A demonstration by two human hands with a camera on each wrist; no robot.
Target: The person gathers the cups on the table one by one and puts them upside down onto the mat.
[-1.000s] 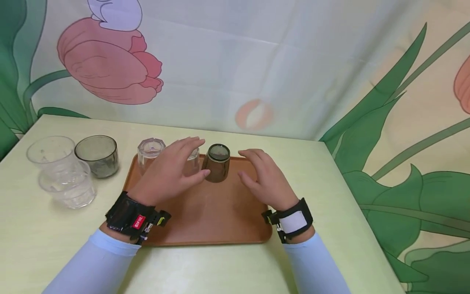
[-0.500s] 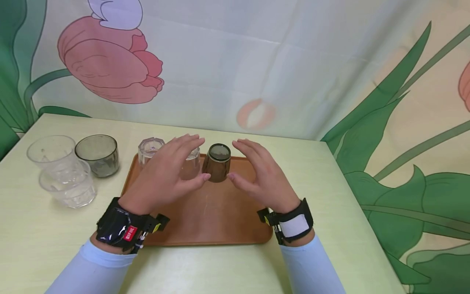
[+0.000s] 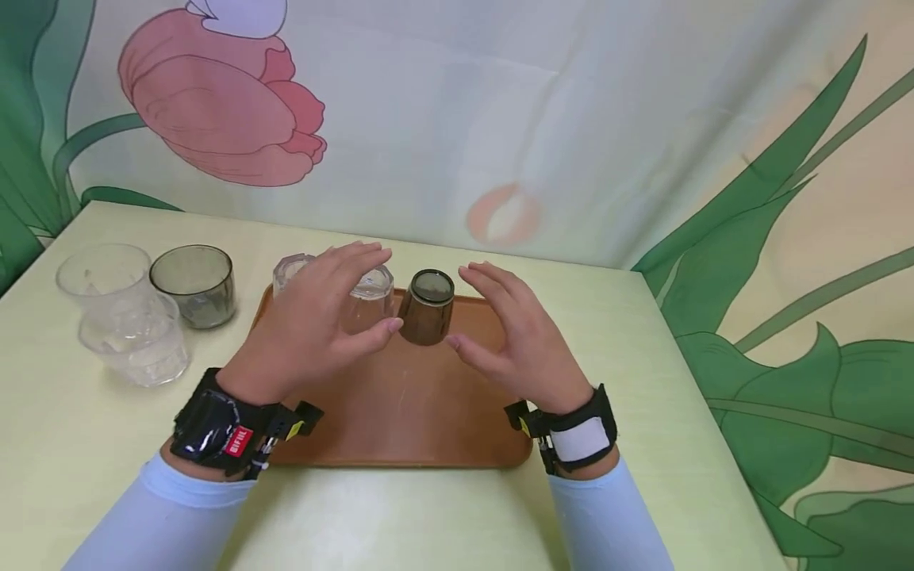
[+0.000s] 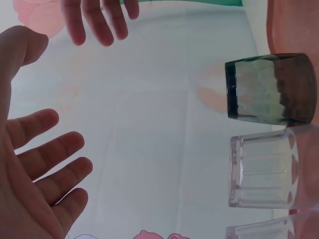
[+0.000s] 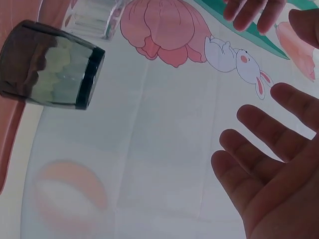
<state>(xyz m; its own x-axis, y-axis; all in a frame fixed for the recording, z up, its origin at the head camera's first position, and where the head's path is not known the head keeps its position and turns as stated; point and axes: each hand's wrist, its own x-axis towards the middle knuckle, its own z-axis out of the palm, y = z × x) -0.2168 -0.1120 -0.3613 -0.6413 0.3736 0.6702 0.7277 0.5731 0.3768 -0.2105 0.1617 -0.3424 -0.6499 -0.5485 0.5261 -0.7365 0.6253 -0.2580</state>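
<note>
Both hands hover over a brown tray (image 3: 400, 420), palms facing each other, fingers extended and holding nothing. My left hand (image 3: 314, 317) partly covers two clear glasses standing upside down at the tray's back; one clear glass (image 3: 371, 293) shows beside the fingers. Between the two hands, farther back, a smoky dark glass (image 3: 428, 309) stands upside down on the tray. To its right is my right hand (image 3: 514, 341). In the left wrist view the dark glass (image 4: 271, 89) and a clear glass (image 4: 264, 169) stand apart from the spread fingers (image 4: 55, 154).
Left of the tray on the pale table (image 3: 400, 523) are a smoky glass bowl-like cup (image 3: 196, 289), a clear cup (image 3: 103, 274) and another clear cup (image 3: 136, 341) overlapping it. A curtain with printed flowers (image 3: 221, 111) hangs behind the table.
My right hand has risen slightly and its fingers have opened out near the dark glass. The left hand has shifted a little left. The head view has tilted slightly down; the glasses stay put.
</note>
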